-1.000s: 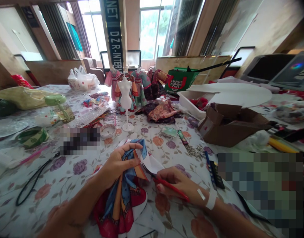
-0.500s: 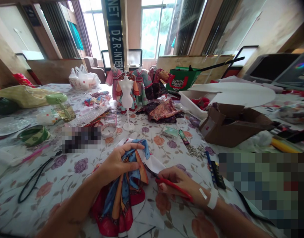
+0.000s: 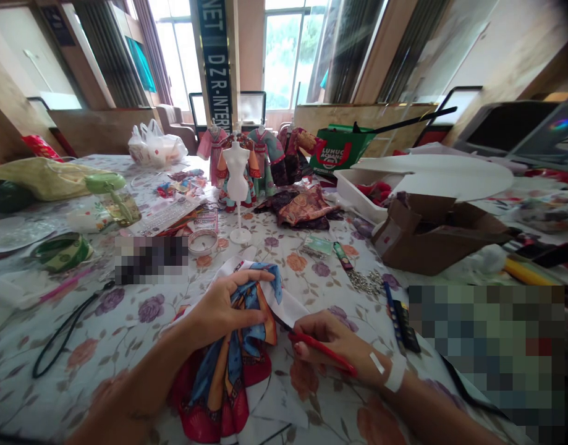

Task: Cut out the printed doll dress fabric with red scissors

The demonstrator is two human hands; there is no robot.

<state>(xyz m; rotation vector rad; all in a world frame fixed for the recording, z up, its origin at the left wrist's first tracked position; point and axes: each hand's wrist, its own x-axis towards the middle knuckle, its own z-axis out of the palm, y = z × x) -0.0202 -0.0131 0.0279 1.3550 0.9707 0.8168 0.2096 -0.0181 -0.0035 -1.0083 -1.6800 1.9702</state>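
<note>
Head view: left hand (image 3: pixel 221 307) pinches the gathered top of a pleated cloth (image 3: pixel 216 386), blue, orange and red, between thumb and the other fingers. Cloth fans out from under those fingers toward the wearer, its red hem resting on the flowered table (image 3: pixel 139 352). Right hand (image 3: pixel 327 337), just right of the left fingers, has its fingers wrapped around red-handled scissors (image 3: pixel 324 354). Dark blades point left toward the cloth's edge (whether they touch it, can't tell). A white piece (image 3: pixel 293 309) lies just beyond the blades, between the two hands. White strips sit on the right wrist.

Beyond the left fingers stands a bare white mannequin (image 3: pixel 237 173), dressed figures (image 3: pixel 265 157) behind it. Loose metal bits (image 3: pixel 363 283) lie beyond the right fingers and to the right; blue pen (image 3: pixel 392 315) right of them, near. Cardboard box (image 3: pixel 413 247) is farther out on that side. Left of the left fingers, well apart: a black strap (image 3: pixel 63 337) and a green tape roll (image 3: pixel 61 253).
</note>
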